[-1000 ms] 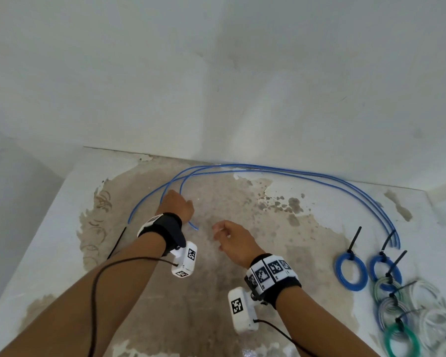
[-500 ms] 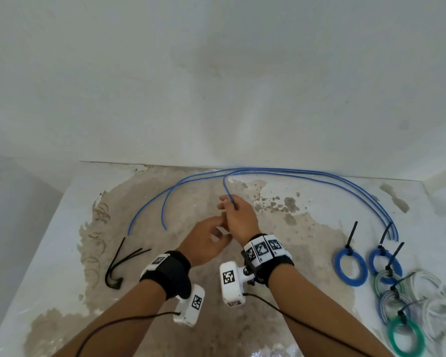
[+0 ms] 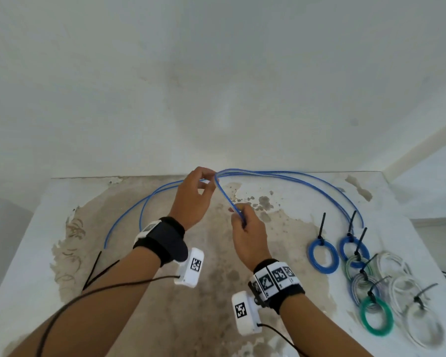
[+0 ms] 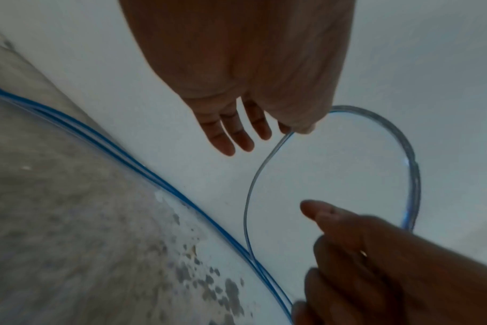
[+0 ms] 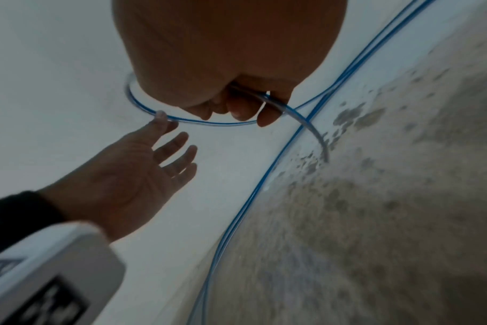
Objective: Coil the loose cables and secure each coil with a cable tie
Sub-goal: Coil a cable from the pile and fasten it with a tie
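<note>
Blue cable [image 3: 289, 173], thin, looped btwn both hands

A: Where's the blue cable [image 5: 206, 122]?
B: Looped under the right hand [image 5: 231, 66], whose curled fingers grip it.
A: And the left hand [image 5: 125, 182]?
B: Below that loop, one fingertip pinching the cable.

A thin blue cable [image 3: 223, 195] is lifted off the stained table, one end gripped in the right hand [image 3: 247, 235], a bend pinched by the left hand [image 3: 193, 199]; two more loose blue cables [image 3: 307, 179] arc flat along the wall; black cable ties [image 3: 98, 269] lie at left.
</note>
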Demonstrator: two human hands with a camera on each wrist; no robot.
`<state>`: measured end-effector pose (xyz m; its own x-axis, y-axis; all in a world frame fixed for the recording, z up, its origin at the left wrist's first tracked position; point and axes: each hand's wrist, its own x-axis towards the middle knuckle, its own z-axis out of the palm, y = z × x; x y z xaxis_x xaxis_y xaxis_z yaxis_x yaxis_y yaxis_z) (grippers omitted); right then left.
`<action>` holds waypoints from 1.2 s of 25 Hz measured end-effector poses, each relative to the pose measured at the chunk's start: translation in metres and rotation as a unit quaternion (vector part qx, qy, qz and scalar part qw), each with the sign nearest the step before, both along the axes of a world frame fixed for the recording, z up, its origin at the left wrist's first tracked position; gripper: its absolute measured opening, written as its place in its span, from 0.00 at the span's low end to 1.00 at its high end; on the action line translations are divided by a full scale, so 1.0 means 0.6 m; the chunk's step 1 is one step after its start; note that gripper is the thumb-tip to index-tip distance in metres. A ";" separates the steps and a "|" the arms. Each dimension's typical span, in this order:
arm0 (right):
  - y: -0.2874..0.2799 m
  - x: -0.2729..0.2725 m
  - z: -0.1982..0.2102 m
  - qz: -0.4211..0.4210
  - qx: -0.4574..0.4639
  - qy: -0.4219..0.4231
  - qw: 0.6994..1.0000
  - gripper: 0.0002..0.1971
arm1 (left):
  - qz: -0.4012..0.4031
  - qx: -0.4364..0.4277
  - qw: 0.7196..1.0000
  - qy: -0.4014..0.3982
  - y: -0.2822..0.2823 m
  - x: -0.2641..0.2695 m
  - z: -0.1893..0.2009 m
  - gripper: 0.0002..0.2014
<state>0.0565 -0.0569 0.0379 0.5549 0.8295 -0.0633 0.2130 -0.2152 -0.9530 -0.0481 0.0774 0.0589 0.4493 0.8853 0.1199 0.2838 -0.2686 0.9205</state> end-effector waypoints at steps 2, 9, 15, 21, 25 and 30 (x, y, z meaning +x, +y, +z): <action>-0.011 0.025 0.003 -0.019 -0.006 -0.004 1.000 0.14 | -0.017 0.019 0.999 -0.035 -0.034 0.008 0.003 0.10; -0.025 0.086 0.021 0.051 -0.004 0.053 0.997 0.36 | -0.054 0.043 0.996 -0.050 -0.129 0.038 0.025 0.04; -0.078 0.126 0.001 0.072 0.002 0.028 0.997 0.11 | -0.093 -0.106 0.984 -0.108 -0.174 0.073 0.031 0.12; -0.161 0.148 -0.016 0.108 0.016 -0.069 0.992 0.14 | -0.077 -0.511 0.854 0.068 -0.160 0.166 -0.012 0.15; -0.219 0.172 -0.035 0.149 -0.033 -0.008 0.988 0.17 | -0.033 -0.503 0.863 -0.039 -0.173 0.216 -0.004 0.10; -0.247 0.197 -0.044 0.053 -0.048 0.083 0.994 0.12 | 0.044 -0.435 0.891 -0.122 -0.206 0.184 0.040 0.08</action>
